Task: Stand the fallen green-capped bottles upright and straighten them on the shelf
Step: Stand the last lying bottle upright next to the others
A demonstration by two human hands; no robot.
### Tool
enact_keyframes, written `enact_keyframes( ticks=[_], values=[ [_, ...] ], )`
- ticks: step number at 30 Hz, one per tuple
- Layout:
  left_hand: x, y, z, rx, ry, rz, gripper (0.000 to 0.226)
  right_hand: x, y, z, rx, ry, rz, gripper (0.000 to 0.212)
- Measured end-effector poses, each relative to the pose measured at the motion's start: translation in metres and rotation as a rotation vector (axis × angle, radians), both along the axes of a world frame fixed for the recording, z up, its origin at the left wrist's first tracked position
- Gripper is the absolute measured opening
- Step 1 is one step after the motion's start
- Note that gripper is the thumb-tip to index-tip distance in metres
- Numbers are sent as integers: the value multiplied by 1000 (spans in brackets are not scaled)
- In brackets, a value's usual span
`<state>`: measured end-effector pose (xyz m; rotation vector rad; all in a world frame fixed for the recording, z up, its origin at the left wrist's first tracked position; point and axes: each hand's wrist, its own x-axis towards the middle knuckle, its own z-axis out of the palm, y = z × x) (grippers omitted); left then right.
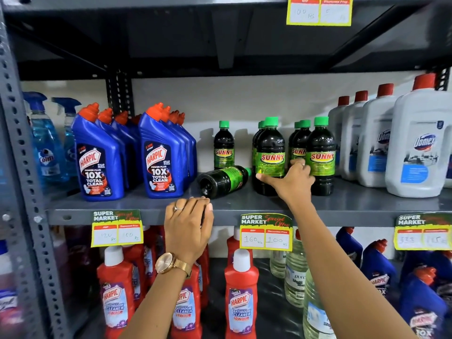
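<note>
I'm looking at the middle shelf point(244, 206) now, grey metal, cleaning products along it. One fallen bottle point(223, 180) lies on its side there, dark liquid, green label, its base turned toward me and its green cap pointing back toward the upright ones. Behind it a single upright bottle point(223, 145) stands alone near the back wall. To the right, two short rows of Sunny bottles stand upright; the front one of the nearer row point(270, 155) sits just right of the fallen one, and the front one of the far row point(322, 155) is beside the white Domex jugs point(415, 148).

My right hand point(292, 178) is reaching in between those two rows, fingers spread, thumb stretched left and touching the low front of the nearer row's bottle, fingertips up against the far row. It is not closed round anything that I can see.

My left hand point(188, 223) is at the shelf's front edge, just below the fallen bottle's base, fingers loosely curled, ring and wristwatch point(168, 264) showing. Whether it grips the edge, I cannot tell.

Blue Harpic bottles point(102, 162) stand to the left, yellow price tags point(266, 232) hang off the edge, red Harpic bottles point(241, 294) below.
</note>
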<state>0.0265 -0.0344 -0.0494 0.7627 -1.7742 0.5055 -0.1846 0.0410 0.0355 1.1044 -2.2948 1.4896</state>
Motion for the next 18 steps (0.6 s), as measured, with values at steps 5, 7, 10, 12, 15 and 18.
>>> enact_keyframes(
  ticks=[5,7,10,12,15,18],
  values=[
    [24,-11,13,-142,-295,-11,38,42,14,-8,-435,287,308,21],
    [35,-19,17,-149,-363,-7,41,60,5,-4,-241,288,487,39],
    [39,-18,12,-74,-336,34,43,76,-22,12,152,34,501,78],
    [35,-15,8,-30,-258,35,41,80,-40,26,370,-93,402,88],
    [29,-16,6,-46,-174,17,39,76,-60,43,562,-336,368,92],
    [30,-19,4,-80,-158,5,41,65,-80,48,602,-458,357,85]
  ],
)
